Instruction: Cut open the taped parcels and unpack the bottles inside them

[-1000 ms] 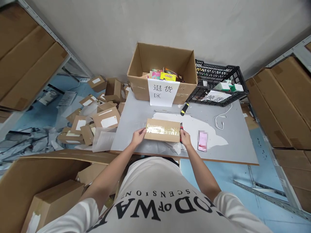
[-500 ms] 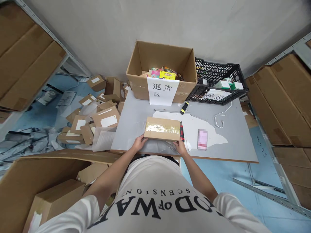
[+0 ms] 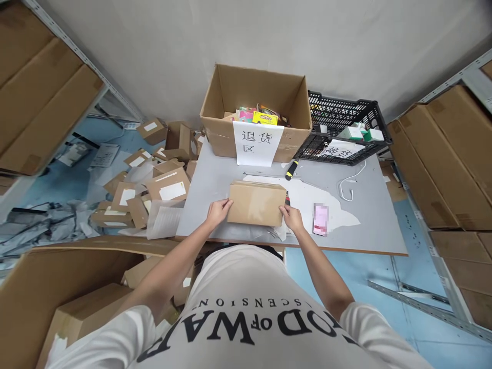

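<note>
- Grey work table (image 3: 238, 177) stands against a pale wall, metal shelving with large cartons on both flanks, blue floor below
- Plain brown cardboard box (image 3: 256, 204) lies at the near middle of the table, a flat unmarked face turned up; no tape visible on that face
- Left hand (image 3: 217, 212) grips the box's end at 9 o'clock, fingers wrapped onto the edge, clamped on it
- Right hand (image 3: 292, 217) holds the opposite end at 3 o'clock, thumb on top, fingers closed on the corner
- Red-and-black cutter (image 3: 287, 198) shows as a sliver just beside the box's right end, mostly hidden
- Phone (image 3: 320, 219) lies flat at 3 o'clock of the right hand, near it, not touching
- Open carton (image 3: 257, 92) with a white paper sign sits at 12 o'clock at the table's far edge, coloured packets inside
- Black plastic crate (image 3: 342, 115) stands touching the carton's right side
- Yellow-black tool (image 3: 291, 170) lies between carton and box
- White cable (image 3: 349, 184) lies at 2 o'clock
- Heap of small cardboard boxes (image 3: 154, 179) on the floor at 9 to 10 o'clock of the table
</note>
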A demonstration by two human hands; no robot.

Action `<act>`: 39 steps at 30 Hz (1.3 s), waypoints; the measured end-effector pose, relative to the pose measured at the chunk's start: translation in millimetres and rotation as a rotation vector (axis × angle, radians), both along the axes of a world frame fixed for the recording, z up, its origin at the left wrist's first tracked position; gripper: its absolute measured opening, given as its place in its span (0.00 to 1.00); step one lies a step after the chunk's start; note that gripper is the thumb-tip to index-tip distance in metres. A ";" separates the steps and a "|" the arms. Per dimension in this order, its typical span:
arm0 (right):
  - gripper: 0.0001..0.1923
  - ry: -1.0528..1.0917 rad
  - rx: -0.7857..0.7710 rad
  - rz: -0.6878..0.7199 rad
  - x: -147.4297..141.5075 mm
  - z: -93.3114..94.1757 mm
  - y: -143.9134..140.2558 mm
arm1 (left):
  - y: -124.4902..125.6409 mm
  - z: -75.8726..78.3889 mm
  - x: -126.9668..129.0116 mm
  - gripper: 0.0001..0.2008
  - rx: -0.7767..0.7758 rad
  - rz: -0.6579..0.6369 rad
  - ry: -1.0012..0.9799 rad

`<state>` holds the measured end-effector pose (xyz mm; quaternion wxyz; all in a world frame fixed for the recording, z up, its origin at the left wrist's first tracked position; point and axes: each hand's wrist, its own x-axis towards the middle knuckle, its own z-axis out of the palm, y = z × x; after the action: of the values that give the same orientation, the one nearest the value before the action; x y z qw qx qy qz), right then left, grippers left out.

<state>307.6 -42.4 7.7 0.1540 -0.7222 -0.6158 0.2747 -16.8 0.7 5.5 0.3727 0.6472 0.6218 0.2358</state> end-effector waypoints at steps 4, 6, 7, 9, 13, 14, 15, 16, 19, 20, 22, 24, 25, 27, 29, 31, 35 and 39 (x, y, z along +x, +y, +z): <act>0.25 -0.051 -0.027 0.013 -3.3 4.7 12.0 | 7.1 -8.1 -1.9 0.20 -0.058 0.075 -0.058; 0.26 -0.055 -0.051 0.013 -4.3 1.9 15.2 | 8.4 -17.7 -2.8 0.20 -0.115 0.109 -0.179; 0.26 -0.051 -0.064 0.008 -4.4 -0.2 16.5 | 8.9 -22.9 -2.8 0.20 -0.139 0.120 -0.235; 0.26 -0.035 -0.087 -0.016 -3.7 -4.9 19.8 | 10.0 -32.6 -1.7 0.23 -0.169 0.122 -0.311; 0.24 0.021 -0.125 -0.106 -0.4 -14.1 28.7 | 14.1 -44.2 2.9 0.34 -0.199 0.101 -0.440; 0.24 0.040 -0.129 -0.132 0.3 -16.2 30.5 | 15.0 -45.5 4.0 0.36 -0.207 0.100 -0.476; 0.23 0.063 -0.130 -0.156 0.9 -18.1 31.9 | 15.8 -46.3 4.9 0.38 -0.214 0.101 -0.511; 0.23 0.089 -0.130 -0.176 1.3 -19.9 32.7 | 16.2 -46.8 5.6 0.40 -0.221 0.107 -0.541; 0.24 0.157 -0.124 -0.217 0.9 -24.0 32.0 | 15.5 -48.6 7.2 0.44 -0.236 0.137 -0.593; 0.25 0.165 -0.117 -0.228 0.4 -25.0 31.2 | 14.8 -49.5 7.6 0.44 -0.237 0.150 -0.601; 0.26 0.158 -0.095 -0.244 -0.6 -26.9 29.2 | 12.9 -51.7 8.2 0.44 -0.236 0.176 -0.614; 0.27 0.169 -0.068 -0.252 -1.0 -29.9 25.9 | 10.2 -54.8 7.8 0.42 -0.233 0.197 -0.619; 0.27 0.203 -0.055 -0.259 -0.9 -32.4 23.2 | 8.3 -56.7 6.9 0.41 -0.233 0.208 -0.618; 0.27 0.314 -0.024 -0.289 0.3 -39.2 14.5 | 3.2 -61.4 3.3 0.35 -0.237 0.227 -0.614; 0.25 0.408 0.012 -0.327 2.0 -48.0 1.4 | -4.1 -67.1 -2.1 0.30 -0.247 0.246 -0.607; 0.24 0.431 0.029 -0.305 3.2 -56.7 -14.0 | -13.1 -73.2 -7.9 0.28 -0.258 0.251 -0.593; 0.32 0.352 -0.035 -0.059 -0.7 -67.6 -37.7 | -29.0 -82.5 -13.0 0.33 -0.275 0.197 -0.561; 0.32 0.277 -0.047 -0.011 -9.4 -69.9 -42.5 | -33.6 -85.4 -6.9 0.31 -0.225 0.051 -0.512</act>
<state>298.1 -84.8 -62.2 0.2221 -0.6841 -0.5781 0.3852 -23.6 -32.9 -80.0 0.5812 0.5051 0.5457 0.3307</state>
